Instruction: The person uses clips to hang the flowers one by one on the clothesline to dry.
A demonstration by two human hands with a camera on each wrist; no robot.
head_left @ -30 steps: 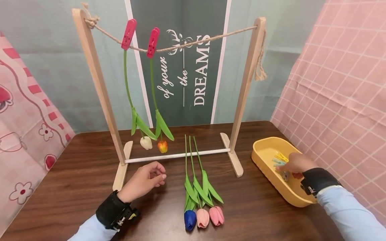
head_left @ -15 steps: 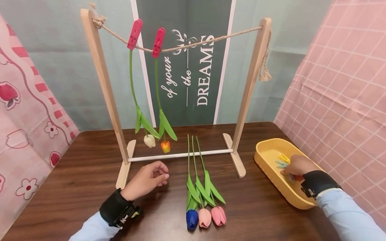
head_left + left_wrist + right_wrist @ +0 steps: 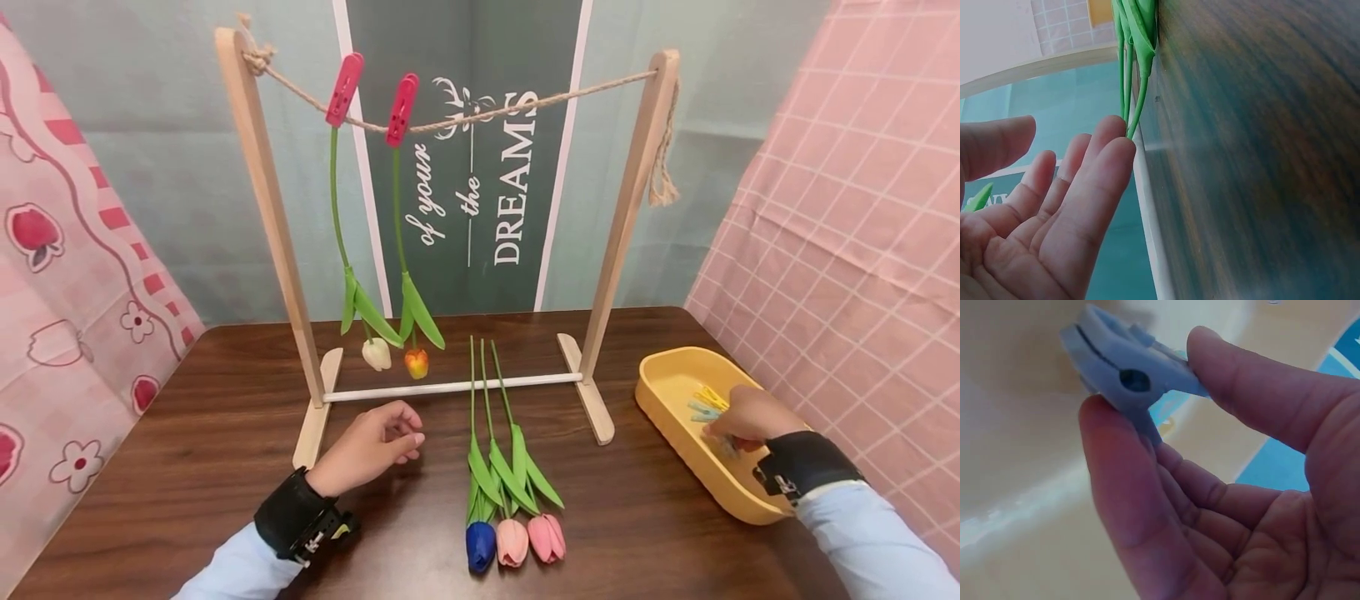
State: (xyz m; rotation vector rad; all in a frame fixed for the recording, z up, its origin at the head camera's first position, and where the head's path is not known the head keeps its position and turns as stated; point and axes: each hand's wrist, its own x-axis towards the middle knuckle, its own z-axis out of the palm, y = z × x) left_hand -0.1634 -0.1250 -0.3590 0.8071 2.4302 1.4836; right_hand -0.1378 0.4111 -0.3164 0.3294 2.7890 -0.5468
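My right hand [image 3: 750, 415] is down in the yellow basket [image 3: 663, 437], pinching a grey clothespin [image 3: 1125, 369] between thumb and fingers, as the right wrist view shows. Beside that hand lie yellow [image 3: 712, 397] and light blue clothespins [image 3: 703, 411]. My left hand [image 3: 371, 448] hovers over the table with loosely bent fingers and holds nothing. To its right lie three artificial tulips, one blue [image 3: 480, 546], one pale peach [image 3: 512, 543] and one pink [image 3: 547, 538]. A white tulip [image 3: 377, 354] and an orange one [image 3: 416, 363] hang upside down from red clothespins [image 3: 402, 110].
A wooden stand with a left post [image 3: 273, 217] and right post [image 3: 630, 217] carries a sagging rope [image 3: 540, 102]. A white rod [image 3: 450, 387] joins its feet low over the brown table [image 3: 172, 467]. Pink cloths flank both sides, and a printed curtain hangs behind.
The head view has shifted, so everything sits slightly further right. My right hand stays in the basket and its fingers have shifted a little around the grey clothespin; the left hand keeps its pose.
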